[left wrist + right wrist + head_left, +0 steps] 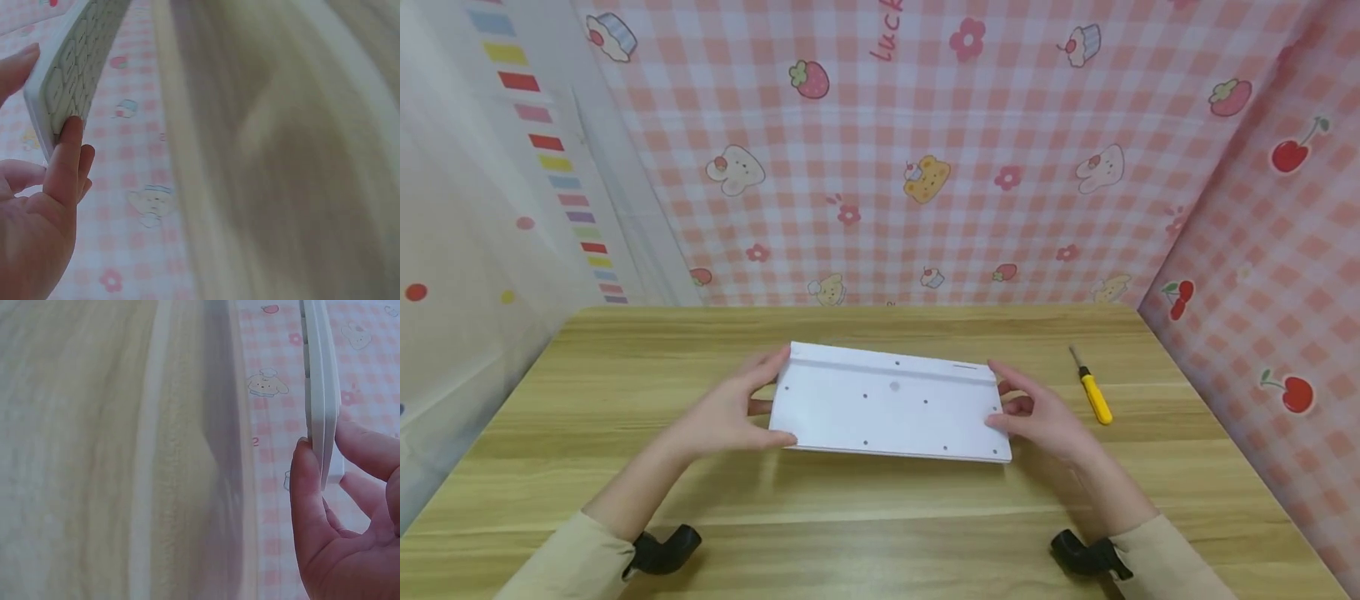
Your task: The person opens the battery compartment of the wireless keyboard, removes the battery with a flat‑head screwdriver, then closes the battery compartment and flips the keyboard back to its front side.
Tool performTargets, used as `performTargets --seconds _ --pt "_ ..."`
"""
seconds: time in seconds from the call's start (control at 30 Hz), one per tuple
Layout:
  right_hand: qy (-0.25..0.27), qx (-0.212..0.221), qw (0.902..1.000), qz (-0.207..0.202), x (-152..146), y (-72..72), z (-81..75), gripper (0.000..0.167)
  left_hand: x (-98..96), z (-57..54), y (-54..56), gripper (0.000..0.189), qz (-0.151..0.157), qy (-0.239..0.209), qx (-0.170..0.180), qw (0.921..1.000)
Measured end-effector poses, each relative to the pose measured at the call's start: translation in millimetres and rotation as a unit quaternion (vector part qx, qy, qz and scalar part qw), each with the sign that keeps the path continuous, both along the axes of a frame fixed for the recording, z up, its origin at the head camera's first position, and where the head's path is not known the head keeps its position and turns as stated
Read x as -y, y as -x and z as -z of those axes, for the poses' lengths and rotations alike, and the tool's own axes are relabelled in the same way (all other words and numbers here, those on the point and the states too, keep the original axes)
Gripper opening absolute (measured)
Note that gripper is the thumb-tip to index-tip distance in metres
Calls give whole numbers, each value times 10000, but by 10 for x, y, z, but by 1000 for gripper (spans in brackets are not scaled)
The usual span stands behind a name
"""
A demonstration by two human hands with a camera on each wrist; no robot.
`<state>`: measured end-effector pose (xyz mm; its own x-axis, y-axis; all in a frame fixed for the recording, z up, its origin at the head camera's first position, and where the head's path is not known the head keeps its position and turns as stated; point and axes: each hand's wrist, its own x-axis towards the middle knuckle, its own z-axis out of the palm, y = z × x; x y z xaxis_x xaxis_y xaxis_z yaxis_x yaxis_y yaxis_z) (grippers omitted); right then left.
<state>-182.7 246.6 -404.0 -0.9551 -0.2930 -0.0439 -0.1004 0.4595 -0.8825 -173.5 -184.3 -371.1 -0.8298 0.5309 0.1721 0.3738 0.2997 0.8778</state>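
A white keyboard (891,417) is held above the table with its underside, dotted with small screw holes, facing the head camera. Its keys (75,69) show in the left wrist view, on the side turned away from the head. The left hand (730,412) grips the keyboard's left end, thumb at the near corner and another finger at the far corner. At the right end, the right hand (1037,417) pinches the edge between thumb and fingers. From the right wrist view the keyboard (322,394) appears edge-on, between the thumb and fingers of the right hand (350,550).
A screwdriver with a yellow and black handle (1096,397) lies on the wooden table (865,533), right of the right hand. Pink checked cloth (880,233) hangs behind the table and along its right side. Pale cloth (467,250) hangs on the left.
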Motion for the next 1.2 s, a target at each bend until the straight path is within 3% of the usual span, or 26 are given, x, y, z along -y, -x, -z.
performTargets --seconds 0.17,0.5,0.87,1.03,1.2 --pt "-171 -166 9997 -112 27 -5 -21 76 59 104 -38 107 -34 69 294 9995" --pt "-440 -184 9974 -533 28 18 39 77 107 311 -83 110 165 399 407 9982" --pt "-386 -36 9956 -852 17 54 150 77 135 444 -78 111 258 587 593 9962" --pt "-480 -18 9954 -828 27 52 166 77 158 505 -86 111 354 497 691 9957" --pt "-616 -59 9952 -751 42 51 163 77 163 518 -84 111 246 635 588 9959"
